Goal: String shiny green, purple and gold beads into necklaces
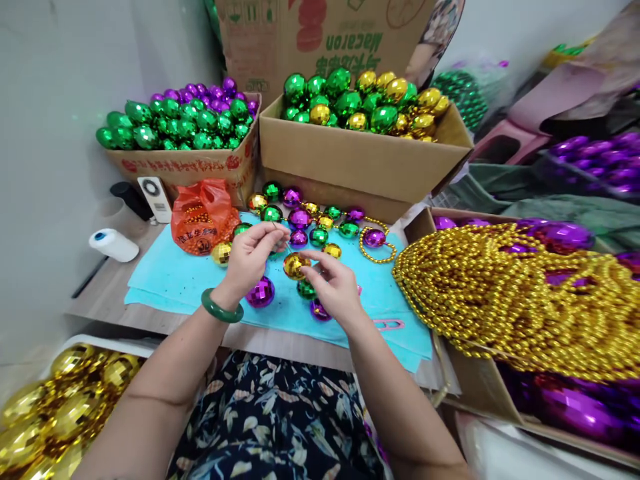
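My left hand [253,255], with a green bangle [222,307] on its wrist, pinches a thin needle-like piece, too fine to make out fully. Its tip points at a gold faceted ball [295,266]. Thumb and fingers of my right hand [334,285] hold that ball from the right side. Close below lie a purple ball [260,292], a green ball [305,289] and another purple ball [320,310]. Behind my hands, a string of purple, green and gold balls [300,218] rests on the blue cloth [170,283], ending in small gold beads [379,259].
Boxes of green and purple balls [180,123] and green and gold balls [350,100] stand behind. A red bag [200,217] and a white thread spool [114,245] sit left. Gold bead strands [510,300] drape over a right-hand box. Gold balls [65,407] fill a lower-left tub.
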### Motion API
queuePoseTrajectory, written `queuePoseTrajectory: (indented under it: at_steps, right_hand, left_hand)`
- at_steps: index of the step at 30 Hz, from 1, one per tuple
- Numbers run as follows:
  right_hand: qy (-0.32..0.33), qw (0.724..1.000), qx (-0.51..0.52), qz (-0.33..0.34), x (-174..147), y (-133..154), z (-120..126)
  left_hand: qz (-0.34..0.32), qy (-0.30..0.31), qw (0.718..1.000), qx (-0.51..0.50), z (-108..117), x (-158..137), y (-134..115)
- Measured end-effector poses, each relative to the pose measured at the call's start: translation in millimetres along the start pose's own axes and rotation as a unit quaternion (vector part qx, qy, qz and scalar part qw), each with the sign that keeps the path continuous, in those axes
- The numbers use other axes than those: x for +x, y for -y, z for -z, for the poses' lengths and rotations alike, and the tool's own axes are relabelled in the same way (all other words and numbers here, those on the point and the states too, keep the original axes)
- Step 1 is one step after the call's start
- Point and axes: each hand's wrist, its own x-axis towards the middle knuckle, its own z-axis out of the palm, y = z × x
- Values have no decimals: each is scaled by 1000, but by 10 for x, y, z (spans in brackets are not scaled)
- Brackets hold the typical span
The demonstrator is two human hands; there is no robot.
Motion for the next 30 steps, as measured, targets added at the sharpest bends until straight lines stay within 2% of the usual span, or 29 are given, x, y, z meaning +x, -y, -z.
queuePoseTrajectory:
  at_steps: [5,9,13,16,19,22,25,28,30]
  right_hand:
    - [62,998,-2,-8,225,23,-111]
    - [110,989,81,-57,332,39,-121]
    - [112,973,172,-107,334,52,-41]
    - [111,970,186,-107,314,69,26]
    - [100,975,182,-76,321,133,44]
    - [115,983,145,-18,344,243,24]
    - [110,990,80,44,368,341,11]
    - [56,994,-14,94,412,390,22]
    - [24,990,-66,119,459,395,49]
  left_hand:
    - [-61,-34,997,-18,133,141,-151]
    - [-71,-61,995,-35,205,208,-216]
    - [-57,-80,993,-62,287,167,-136]
    - [-20,-76,994,-73,319,36,44]
    - [54,0,998,-18,249,-147,267]
    - [87,58,994,27,102,-266,401]
    - [122,76,988,-49,-38,-247,374]
    - [166,94,972,-139,-129,-147,276]
    - [189,94,964,-160,-168,-85,237]
